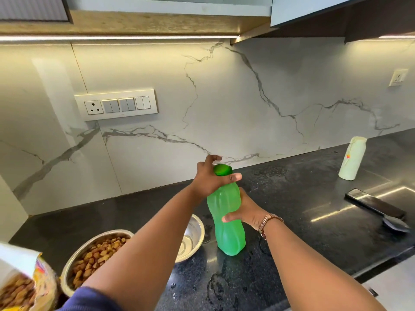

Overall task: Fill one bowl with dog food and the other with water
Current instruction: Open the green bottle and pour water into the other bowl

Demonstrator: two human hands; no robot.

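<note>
A green plastic bottle (227, 223) stands upright on the black counter (303, 221). My left hand (210, 179) grips its green cap (221, 169) at the top. My right hand (246, 211) wraps around the bottle's middle from behind. A steel bowl (94, 254) heaped with brown dog food sits at the lower left, partly under my left forearm. A second steel bowl (193, 236) sits just left of the bottle; whether it holds water I cannot tell. An open dog food bag (24, 286) fills the bottom left corner.
A white cloth-wrapped bottle (352, 158) stands at the back right. A black phone (375, 203) and a dark brush (396, 224) lie by a steel sink area on the right. Water spots wet the counter near its front edge. A switch panel (116, 104) is on the marble wall.
</note>
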